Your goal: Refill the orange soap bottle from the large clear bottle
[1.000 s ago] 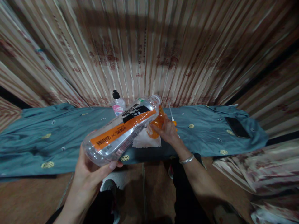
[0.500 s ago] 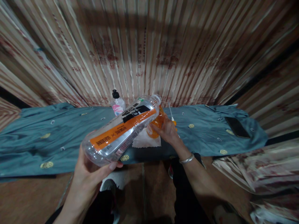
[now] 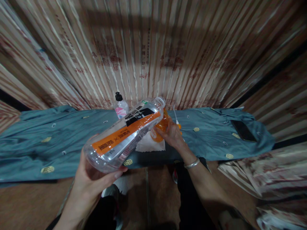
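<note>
My left hand [image 3: 96, 179] is wrapped round the base of a large clear plastic bottle [image 3: 127, 134] with a silver and orange label. The bottle is tilted, its uncapped neck pointing up and to the right. My right hand [image 3: 171, 132] grips an orange bottle [image 3: 162, 123], which stands on a white cloth or paper [image 3: 148, 145]. The clear bottle's mouth is over the top of the orange bottle and hides it, so I cannot tell whether liquid passes between them. Just right of my right hand lies a pump top [image 3: 178, 124] with a thin tube, partly hidden.
A bottle with a black cap and pink label [image 3: 121, 107] stands behind the clear bottle. A dark phone [image 3: 244, 130] lies at the right on the teal cloth [image 3: 208, 127] covering the narrow table. A striped curtain [image 3: 153, 48] hangs right behind it.
My left hand and the base of the clear bottle have dipped very slightly. My right hand and the orange bottle have stayed in place.
</note>
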The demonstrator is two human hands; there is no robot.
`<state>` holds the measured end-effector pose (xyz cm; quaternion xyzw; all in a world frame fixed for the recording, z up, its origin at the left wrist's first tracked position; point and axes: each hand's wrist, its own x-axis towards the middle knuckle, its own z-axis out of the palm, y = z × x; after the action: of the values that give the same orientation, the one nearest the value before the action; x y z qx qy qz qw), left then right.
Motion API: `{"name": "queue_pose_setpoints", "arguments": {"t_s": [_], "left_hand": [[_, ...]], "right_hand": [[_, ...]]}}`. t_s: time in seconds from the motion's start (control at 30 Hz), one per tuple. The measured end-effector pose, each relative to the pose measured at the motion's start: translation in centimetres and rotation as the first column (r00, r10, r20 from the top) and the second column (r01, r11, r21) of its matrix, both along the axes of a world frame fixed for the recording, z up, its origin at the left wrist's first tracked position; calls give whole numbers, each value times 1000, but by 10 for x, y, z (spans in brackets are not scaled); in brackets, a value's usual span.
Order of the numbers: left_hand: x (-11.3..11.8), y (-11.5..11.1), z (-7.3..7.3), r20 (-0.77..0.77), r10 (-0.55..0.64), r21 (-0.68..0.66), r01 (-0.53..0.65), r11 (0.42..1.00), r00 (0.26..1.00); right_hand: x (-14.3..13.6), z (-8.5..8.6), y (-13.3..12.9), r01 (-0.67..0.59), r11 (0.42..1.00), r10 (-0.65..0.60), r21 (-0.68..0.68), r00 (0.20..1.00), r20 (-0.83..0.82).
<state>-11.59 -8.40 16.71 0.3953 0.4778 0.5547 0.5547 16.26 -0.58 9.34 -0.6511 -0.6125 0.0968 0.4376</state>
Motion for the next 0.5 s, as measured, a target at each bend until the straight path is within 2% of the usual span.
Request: {"name": "queue_pose_setpoints", "arguments": {"t_s": [0.5], "left_hand": [[3, -1, 3, 30, 24, -1, -24, 1000, 999]], "right_hand": [[1, 1, -1, -7, 1000, 7, -7, 1000, -8]]}}
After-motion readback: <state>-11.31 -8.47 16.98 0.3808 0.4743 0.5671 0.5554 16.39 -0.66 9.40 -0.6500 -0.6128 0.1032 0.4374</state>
